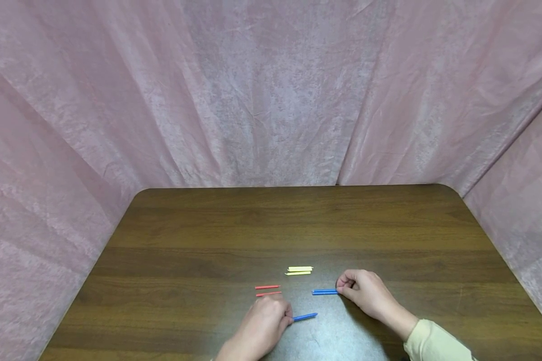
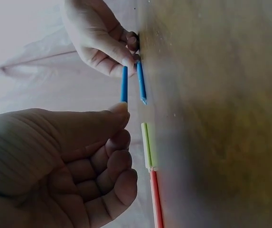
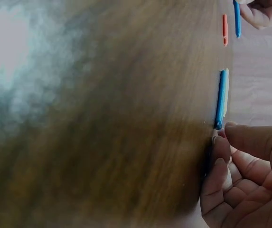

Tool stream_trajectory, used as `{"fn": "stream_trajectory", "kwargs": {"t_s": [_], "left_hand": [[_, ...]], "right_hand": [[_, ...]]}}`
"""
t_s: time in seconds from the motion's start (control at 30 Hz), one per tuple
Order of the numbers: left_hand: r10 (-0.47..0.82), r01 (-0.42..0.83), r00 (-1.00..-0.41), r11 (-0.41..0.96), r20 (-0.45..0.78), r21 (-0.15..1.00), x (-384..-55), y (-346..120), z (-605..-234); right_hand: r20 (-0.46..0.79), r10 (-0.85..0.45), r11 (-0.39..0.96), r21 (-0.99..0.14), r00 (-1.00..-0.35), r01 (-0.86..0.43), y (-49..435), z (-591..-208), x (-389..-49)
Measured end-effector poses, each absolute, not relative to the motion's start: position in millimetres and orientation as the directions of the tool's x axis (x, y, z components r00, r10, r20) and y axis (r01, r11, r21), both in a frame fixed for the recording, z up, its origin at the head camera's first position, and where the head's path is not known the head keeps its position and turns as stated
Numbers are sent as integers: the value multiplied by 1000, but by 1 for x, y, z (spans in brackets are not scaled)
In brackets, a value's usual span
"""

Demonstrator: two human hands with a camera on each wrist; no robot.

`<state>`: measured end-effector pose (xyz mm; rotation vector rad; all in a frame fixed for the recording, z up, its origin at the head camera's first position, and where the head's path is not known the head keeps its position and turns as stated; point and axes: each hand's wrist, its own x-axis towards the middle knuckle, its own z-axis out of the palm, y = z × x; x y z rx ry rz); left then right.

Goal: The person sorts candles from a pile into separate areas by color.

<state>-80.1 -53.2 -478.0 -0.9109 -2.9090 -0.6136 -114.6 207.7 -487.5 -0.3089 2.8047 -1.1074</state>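
My left hand (image 1: 263, 322) pinches one end of a thin blue candle (image 1: 305, 317) between thumb and fingers, holding it above the table. To the right, two more blue candles (image 1: 323, 292) lie side by side on the tabletop. The thumb and fingertips of my right hand (image 1: 369, 295) are at their right end and hide it. In the right wrist view, the thumb tip and forefinger sit around the near end of a blue candle (image 3: 220, 99). The left wrist view shows the held candle (image 2: 124, 85) upright in the picture, its lower end at the thumb.
Two yellow candles (image 1: 300, 269) lie close together beyond the blue ones. Two red candles (image 1: 267, 287) lie apart from each other, just beyond my left hand. All are on a brown wooden table (image 1: 185, 225) with pink curtains (image 1: 271, 100) around it.
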Motion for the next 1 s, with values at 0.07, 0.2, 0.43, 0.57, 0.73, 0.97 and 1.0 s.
{"fn": "stream_trajectory", "kwargs": {"t_s": [0.07,0.2,0.43,0.57,0.73,0.97,1.0], "left_hand": [[538,557,-828,751,161,354,-82,-53,-478],[540,579,-815,736,210,351,-85,-52,-479],[534,578,-815,728,223,369,-90,-50,-478],[530,574,-819,734,222,364,-94,-48,-477],[534,577,-816,735,221,357,-99,-44,-477],[534,574,-818,736,214,357,-105,-39,-476],[533,573,-819,740,213,352,-106,-38,-476]], "right_hand": [[-23,-226,707,-692,-974,-148,208,-487,-114],[-9,-224,693,-705,-975,-153,209,-487,-112],[-9,-216,683,-716,-976,-144,209,-486,-106],[-19,-213,678,-723,-977,-134,209,-485,-104],[-18,-218,670,-730,-976,-136,211,-483,-100],[-22,-231,650,-747,-973,-138,211,-481,-93],[-20,-231,650,-747,-973,-139,211,-481,-92]]}}
